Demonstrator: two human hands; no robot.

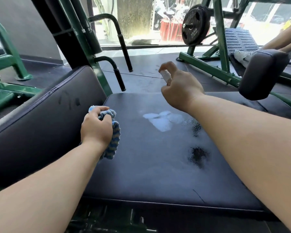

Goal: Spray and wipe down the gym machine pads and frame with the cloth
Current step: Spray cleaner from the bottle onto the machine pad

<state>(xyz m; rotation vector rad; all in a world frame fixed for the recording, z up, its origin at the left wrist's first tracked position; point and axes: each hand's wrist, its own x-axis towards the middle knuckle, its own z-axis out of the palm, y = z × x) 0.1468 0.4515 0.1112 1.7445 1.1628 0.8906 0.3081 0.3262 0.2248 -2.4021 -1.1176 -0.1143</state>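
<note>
Right now I am spraying: my right hand (180, 89) is curling its fingers (165, 65) around the small spray bottle (165, 76), nozzle aiming down at the seat pad (141, 174). My left hand (96, 126) is bunching the blue striped cloth (114, 137) in closed fingers, resting at the pad's left edge, beside the back pad (40, 118). Droplets are beading in dark wet patches on the dusty black vinyl. Next, I judge, the cloth needs sweeping across those wet spots, then the green frame (207, 67)
</note>
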